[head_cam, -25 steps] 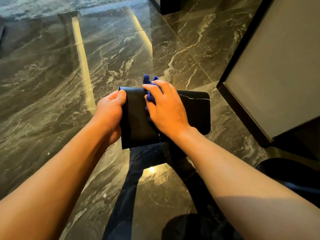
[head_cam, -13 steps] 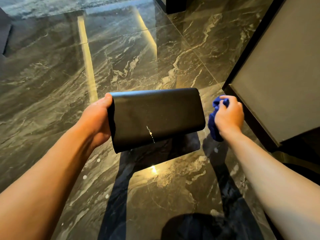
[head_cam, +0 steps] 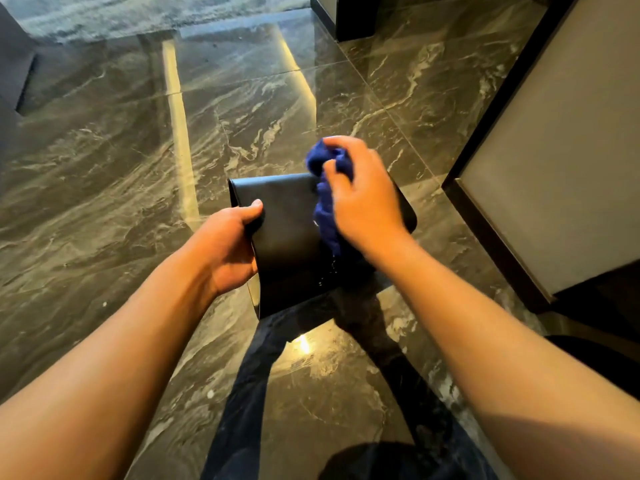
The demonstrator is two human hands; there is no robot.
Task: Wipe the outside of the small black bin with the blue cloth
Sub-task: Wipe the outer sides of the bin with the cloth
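The small black bin is held on its side above the floor, a flat side facing up. My left hand grips its left end, thumb on top and fingers curled over the rim. My right hand is shut on the bunched blue cloth and presses it onto the bin's upper right part. The hand and the cloth hide the right half of the bin.
Glossy dark marble floor lies all around, with bright light strips reflected in it. A grey panel with a dark frame stands at the right. A dark post is at the top. Dark furniture sits at the far left.
My right hand, off to the bin's right half a second ago, has come back onto the bin with the cloth. My left hand has turned the bin, its near end now lower.
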